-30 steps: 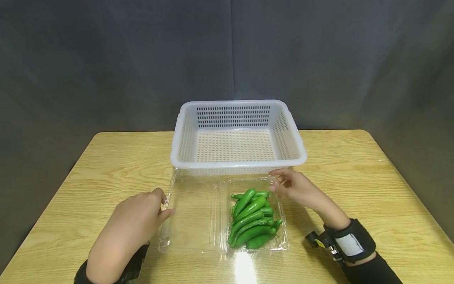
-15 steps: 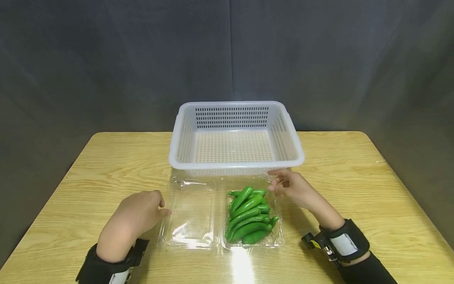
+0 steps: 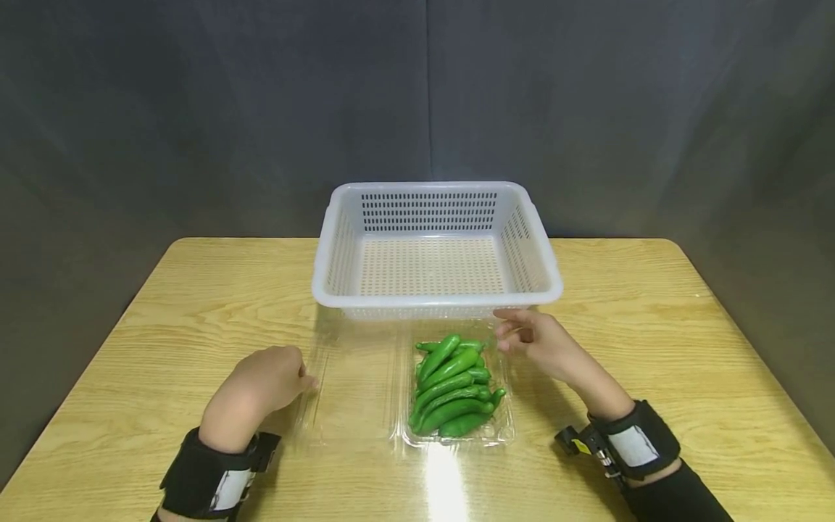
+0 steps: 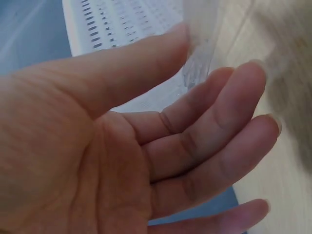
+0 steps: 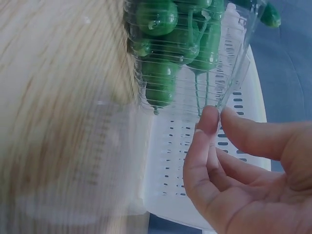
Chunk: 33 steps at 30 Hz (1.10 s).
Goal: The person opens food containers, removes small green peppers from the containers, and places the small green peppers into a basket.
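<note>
The left hand [image 3: 261, 384] lies low at the near left, its back turned up toward the head camera, with a black wrist band carrying a white patch [image 3: 218, 482] around the wrist behind it. In the left wrist view the palm is open; the fingers [image 4: 219, 126] are only slightly bent and lie side by side, and the thumb reaches forward above them. The right hand [image 3: 538, 344] is stretched forward from the near right, the forearm going diagonally, with a similar black band [image 3: 642, 442] on the wrist. Its fingers [image 5: 204, 151] are loosely bent and the thumb is extended; thumb and forefinger tips are close together.
</note>
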### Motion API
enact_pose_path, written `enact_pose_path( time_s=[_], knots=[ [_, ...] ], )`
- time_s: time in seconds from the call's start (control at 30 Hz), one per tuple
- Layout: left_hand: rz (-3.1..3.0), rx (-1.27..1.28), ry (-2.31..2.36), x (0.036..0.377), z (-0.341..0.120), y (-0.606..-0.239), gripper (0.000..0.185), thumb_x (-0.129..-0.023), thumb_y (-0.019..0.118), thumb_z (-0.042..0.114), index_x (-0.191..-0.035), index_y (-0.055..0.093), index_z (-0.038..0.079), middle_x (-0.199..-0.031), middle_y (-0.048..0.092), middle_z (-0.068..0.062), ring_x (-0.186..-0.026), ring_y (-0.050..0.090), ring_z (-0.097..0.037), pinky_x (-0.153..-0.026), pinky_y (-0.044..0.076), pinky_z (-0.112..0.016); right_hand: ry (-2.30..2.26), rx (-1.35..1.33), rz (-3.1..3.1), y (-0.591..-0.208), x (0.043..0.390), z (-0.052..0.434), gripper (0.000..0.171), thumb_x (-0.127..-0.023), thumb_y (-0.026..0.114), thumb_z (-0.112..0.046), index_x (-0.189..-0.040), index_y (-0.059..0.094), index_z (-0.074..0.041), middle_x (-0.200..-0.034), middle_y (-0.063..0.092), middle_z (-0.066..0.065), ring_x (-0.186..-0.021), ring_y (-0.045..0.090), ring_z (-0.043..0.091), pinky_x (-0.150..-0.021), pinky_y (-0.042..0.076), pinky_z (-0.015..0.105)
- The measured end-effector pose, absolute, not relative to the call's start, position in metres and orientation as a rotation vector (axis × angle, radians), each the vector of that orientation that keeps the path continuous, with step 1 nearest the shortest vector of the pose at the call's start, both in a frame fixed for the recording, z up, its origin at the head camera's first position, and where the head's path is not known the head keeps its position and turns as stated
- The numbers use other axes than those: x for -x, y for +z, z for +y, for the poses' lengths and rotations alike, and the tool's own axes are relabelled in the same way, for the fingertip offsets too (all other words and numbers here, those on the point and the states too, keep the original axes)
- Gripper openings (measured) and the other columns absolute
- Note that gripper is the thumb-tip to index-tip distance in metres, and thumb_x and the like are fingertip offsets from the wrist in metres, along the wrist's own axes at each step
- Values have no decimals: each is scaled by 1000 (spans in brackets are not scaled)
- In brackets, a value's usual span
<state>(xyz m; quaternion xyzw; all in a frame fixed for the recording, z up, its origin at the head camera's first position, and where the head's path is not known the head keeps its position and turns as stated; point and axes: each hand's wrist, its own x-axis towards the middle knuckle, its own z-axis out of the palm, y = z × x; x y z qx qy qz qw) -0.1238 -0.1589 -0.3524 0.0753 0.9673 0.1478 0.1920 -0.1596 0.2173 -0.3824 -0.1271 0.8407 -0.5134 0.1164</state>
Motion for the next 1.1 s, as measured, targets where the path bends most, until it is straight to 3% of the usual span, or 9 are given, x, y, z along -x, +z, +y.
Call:
enact_pose_path(
  time_s=[0.53, 0.73, 1.1],
  knots=[
    [2720, -200, 423, 130, -159, -364, 53, -94, 68, 29, -53, 36, 18, -53, 24, 7, -49, 23, -10, -48, 20, -23, -1522, 328, 2506, -386, 162, 217, 43, -93, 59, 8, -132, 46, 20, -102, 66, 24, -91, 67, 30, -82, 57, 32],
    [2742, -180, 359, 131, -159, -365, 46, -94, 68, 29, -55, 48, 15, -54, 32, 5, -49, 33, -12, -47, 26, -24, -1432, 393, 2523, -387, 161, 217, 38, -98, 57, -1, -129, 48, 20, -88, 69, 15, -82, 66, 23, -76, 57, 36],
    [2744, -163, 343, 133, -162, -369, 47, -93, 69, 32, -56, 45, 15, -54, 32, 5, -49, 32, -12, -47, 27, -24, -1132, 459, 2706, -374, 156, 226, 34, -104, 51, -14, -127, 58, 10, -100, 69, 16, -89, 66, 25, -77, 56, 40]
  ],
)
